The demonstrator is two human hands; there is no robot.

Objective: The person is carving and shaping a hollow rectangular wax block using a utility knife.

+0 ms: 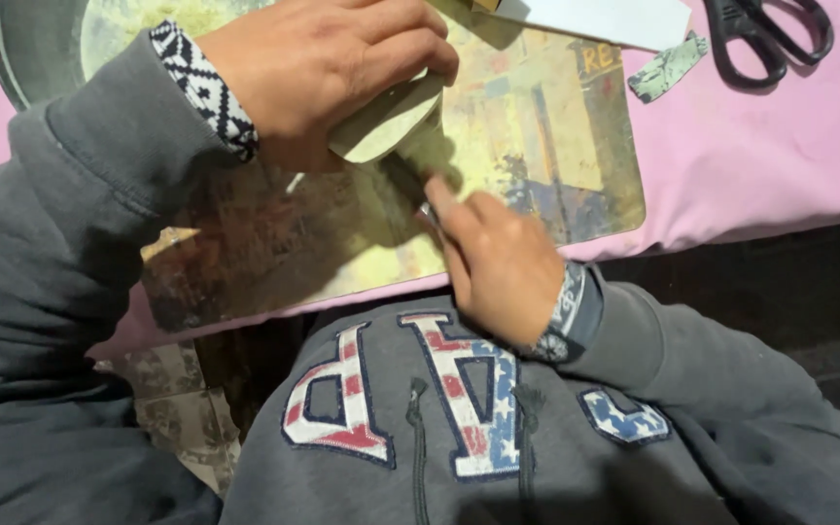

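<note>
Head view looks down on a printed mat [556, 136] lying on a pink cloth [780, 156], and every place below is told from that mat; the left hand [328, 73] sits over the mat's upper middle, fingers curled tight around a pale oval piece [391, 122] and pressing it down; the right hand [498, 262] sits at the mat's near edge, closed around a thin dark tool [408, 180] whose tip meets the piece just under the left fingers; what kind of tool it is cannot be told. A grey pan [36, 44] overlaps the mat's far left corner; black scissors [765, 39] lie on the cloth beyond its far right corner, with a paper scrap [668, 68] between them and the mat; a white sheet [605, 19] covers its far edge. Risk, as I judge it: the tip works very near the left fingers, so a slip could nick them; the piece could skid on the slick mat if the grip eases; the mat overhangs the cloth's near edge, so hard pressure there could tip it.
</note>
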